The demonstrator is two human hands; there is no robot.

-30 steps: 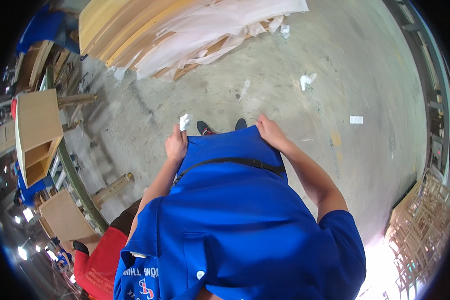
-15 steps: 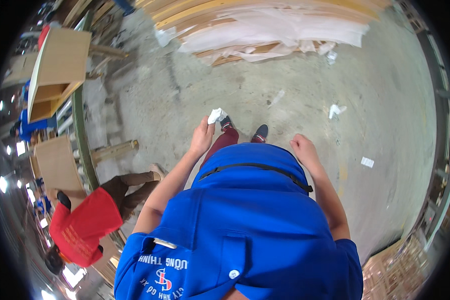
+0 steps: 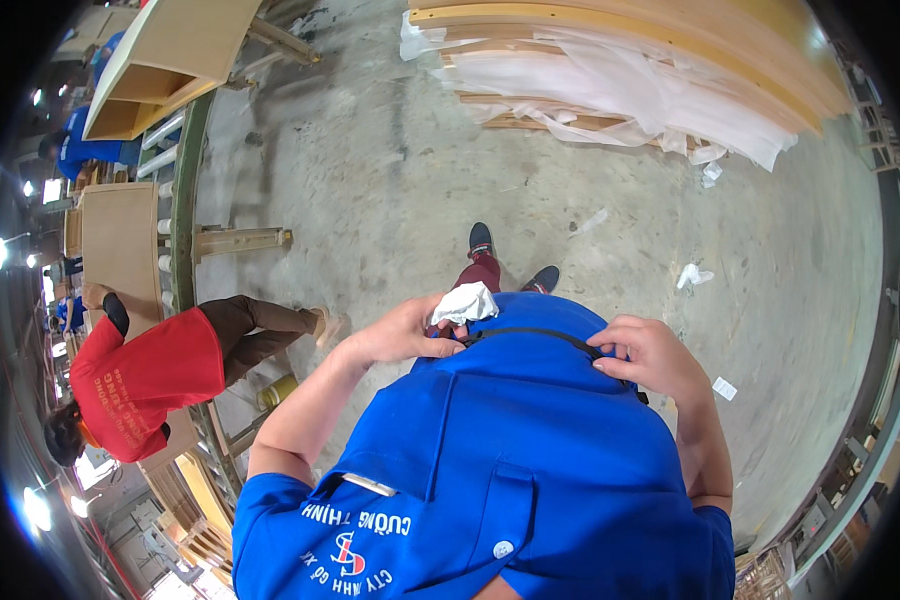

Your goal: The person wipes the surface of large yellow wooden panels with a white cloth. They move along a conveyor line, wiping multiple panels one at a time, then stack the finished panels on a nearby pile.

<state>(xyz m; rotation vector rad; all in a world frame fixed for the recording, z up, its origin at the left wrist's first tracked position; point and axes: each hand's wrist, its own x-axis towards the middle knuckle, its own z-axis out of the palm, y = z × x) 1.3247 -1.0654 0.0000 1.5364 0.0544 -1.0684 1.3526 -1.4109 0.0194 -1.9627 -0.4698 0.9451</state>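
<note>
My left hand (image 3: 407, 330) is closed around a crumpled white cloth or paper (image 3: 466, 303), with its thumb and fingertips near a thin black strap (image 3: 538, 333). That strap runs across the front of my blue shirt (image 3: 560, 420) at the waist. At its other side my right hand (image 3: 654, 356) has bent fingers pinching the strap. Whether the left fingers also grip the strap, I cannot tell. Below, my dark shoes (image 3: 481, 240) stand on the concrete floor.
Stacked wooden boards (image 3: 650, 35) with white foam wrapping (image 3: 610, 85) lie ahead. At left, a roller conveyor (image 3: 185, 210) carries wooden cabinet pieces (image 3: 120, 245); a person in a red shirt (image 3: 150, 375) works beside it. White scraps (image 3: 693, 275) litter the floor at right.
Both hands have come in from the sides to the strap at my waist, the left still carrying the white crumpled piece. The surroundings have shifted in view, and my feet have moved.
</note>
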